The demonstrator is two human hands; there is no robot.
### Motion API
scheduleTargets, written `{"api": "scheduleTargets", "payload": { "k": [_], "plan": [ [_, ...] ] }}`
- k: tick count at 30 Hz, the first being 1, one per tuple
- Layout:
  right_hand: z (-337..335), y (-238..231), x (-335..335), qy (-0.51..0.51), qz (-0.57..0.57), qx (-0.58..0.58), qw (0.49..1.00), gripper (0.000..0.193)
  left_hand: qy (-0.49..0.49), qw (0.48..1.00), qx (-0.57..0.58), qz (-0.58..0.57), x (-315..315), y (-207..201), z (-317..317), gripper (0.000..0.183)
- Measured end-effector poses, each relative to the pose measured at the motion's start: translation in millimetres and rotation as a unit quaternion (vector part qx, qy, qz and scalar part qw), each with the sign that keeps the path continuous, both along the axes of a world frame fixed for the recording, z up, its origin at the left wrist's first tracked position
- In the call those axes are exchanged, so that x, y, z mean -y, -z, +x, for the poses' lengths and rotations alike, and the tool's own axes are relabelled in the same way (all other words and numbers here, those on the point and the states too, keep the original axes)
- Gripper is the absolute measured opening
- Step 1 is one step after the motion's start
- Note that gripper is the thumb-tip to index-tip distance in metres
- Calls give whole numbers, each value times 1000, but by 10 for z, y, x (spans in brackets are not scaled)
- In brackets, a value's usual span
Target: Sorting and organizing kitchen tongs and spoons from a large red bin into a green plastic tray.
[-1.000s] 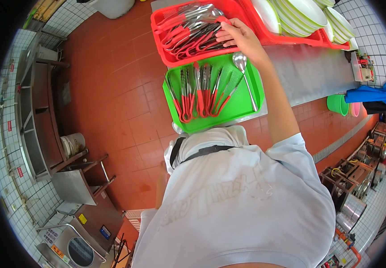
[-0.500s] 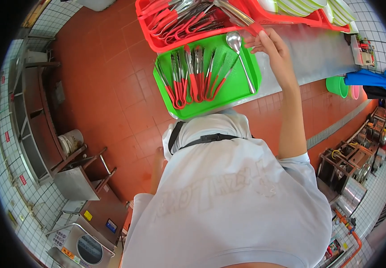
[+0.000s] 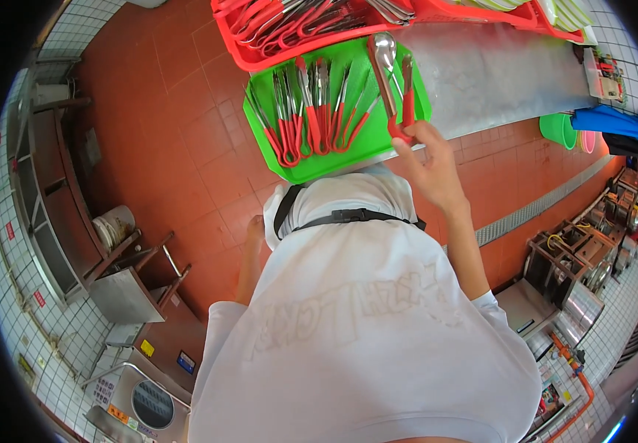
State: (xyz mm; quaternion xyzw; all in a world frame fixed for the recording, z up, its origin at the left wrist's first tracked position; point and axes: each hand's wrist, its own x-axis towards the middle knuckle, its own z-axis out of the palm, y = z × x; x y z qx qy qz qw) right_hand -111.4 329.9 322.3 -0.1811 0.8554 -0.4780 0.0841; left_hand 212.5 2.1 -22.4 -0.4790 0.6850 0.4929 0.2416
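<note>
right hand (image 3: 428, 164) fingers pinch the red-handled tongs (image 3: 406, 96); lay them parallel beside the ladle (image 3: 385, 63) in the green tray (image 3: 311, 159). left hand (image 3: 254, 230) state: cannot tell.

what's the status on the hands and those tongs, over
Right hand gripping red-handled tongs by the handle end, over the green tray. Left hand low by the apron, holding nothing visible. Other tongs lie alongside in the tray.
</note>
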Motion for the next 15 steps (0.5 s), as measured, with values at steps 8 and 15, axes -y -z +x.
{"api": "scheduleTargets", "payload": {
  "k": [8, 15],
  "plan": [
    [269, 192, 63, -26, 22, 99, 994, 24, 4, 1000, 19, 5, 7, -14, -43, 33],
    [260, 220, 153, -67, 63, 99, 991, 24, 4, 1000, 25, 6, 7, -76, -26, 33]
  ]
}}
